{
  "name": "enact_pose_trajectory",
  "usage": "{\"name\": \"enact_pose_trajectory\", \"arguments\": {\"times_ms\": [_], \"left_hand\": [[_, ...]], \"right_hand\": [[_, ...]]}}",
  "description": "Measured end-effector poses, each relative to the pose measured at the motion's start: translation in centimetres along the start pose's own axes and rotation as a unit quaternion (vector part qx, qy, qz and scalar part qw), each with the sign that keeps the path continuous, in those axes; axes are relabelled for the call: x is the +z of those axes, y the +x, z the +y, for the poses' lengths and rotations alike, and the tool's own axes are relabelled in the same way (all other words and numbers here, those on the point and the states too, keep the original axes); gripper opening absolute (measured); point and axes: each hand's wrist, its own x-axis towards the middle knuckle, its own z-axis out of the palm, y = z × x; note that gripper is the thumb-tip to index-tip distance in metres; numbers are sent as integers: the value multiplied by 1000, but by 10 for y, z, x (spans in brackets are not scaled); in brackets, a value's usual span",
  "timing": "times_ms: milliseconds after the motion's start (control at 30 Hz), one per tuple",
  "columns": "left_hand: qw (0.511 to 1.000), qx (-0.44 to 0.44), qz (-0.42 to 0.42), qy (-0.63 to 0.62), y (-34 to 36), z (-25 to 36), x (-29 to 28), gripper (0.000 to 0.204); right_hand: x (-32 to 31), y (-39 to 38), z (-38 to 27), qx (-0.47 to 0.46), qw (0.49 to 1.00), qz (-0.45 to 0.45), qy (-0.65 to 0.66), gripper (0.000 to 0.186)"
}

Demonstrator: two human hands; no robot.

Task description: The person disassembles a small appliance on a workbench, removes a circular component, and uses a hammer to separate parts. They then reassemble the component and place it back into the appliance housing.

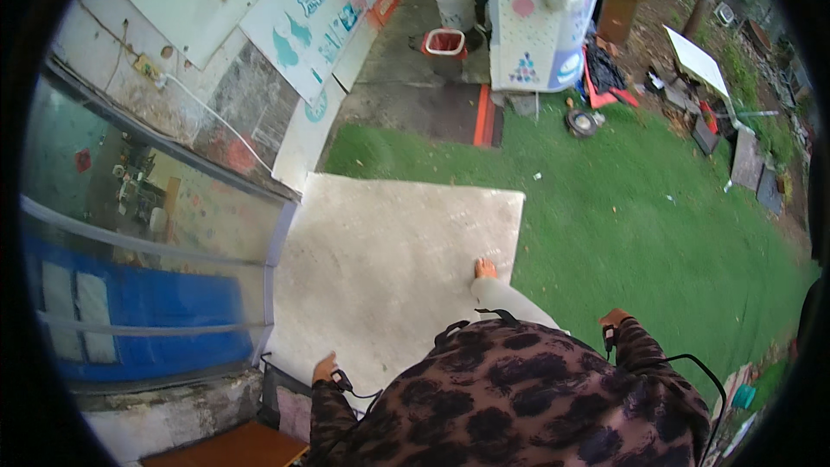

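Note:
My left hand [325, 367] hangs low at my left side over the pale square mat [380, 251], fingers apart and holding nothing visible. My right hand [614, 318] is out to my right above the green artificial grass [622, 233], its small, partly seen fingers loosely open with no visible object in them. Small dark devices with cables [341, 380] are strapped at both wrists. My bare foot [486, 268] is on the mat near its right edge, below a light trouser leg [510, 298]. My leopard-print top [510, 389] hides the rest of my legs.
A glazed door with a blue panel [156, 311] is on the left, beside a poster-covered wall [294, 26]. Ahead stand a white bucket [454, 9], a red-rimmed bin [443, 50] and a light cabinet [527, 52]. Scattered boards [696, 60] and debris line the right edge.

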Motion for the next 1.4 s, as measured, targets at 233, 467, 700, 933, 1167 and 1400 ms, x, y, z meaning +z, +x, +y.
{"name": "enact_pose_trajectory", "arguments": {"times_ms": [233, 467, 700, 933, 1167, 1400], "left_hand": [[984, 176, 7, -18, -4, 186, 21, 67], [988, 111, 33, -104, 46, 433, 22, 58], [971, 237, -25, -7, 60, 719, 24, 49], [930, 346, -124, 23, 34, 991, 96, 53], [916, 335, -194, 105, 24, 1226, 208, 58], [888, 385, -204, 145, -6, 1454, 274, 62]], "right_hand": [[-272, 154, -255, -260, 873, 274, -308, 23], [-442, 170, -589, -362, 854, 210, 308, 26], [-435, 217, -640, -450, 793, 151, -383, 17], [-415, 260, -657, -97, 966, 51, 236, 23], [-547, 338, -777, -305, 912, 90, -261, 20], [-790, 380, -988, -179, 950, 164, 197, 28]]}}
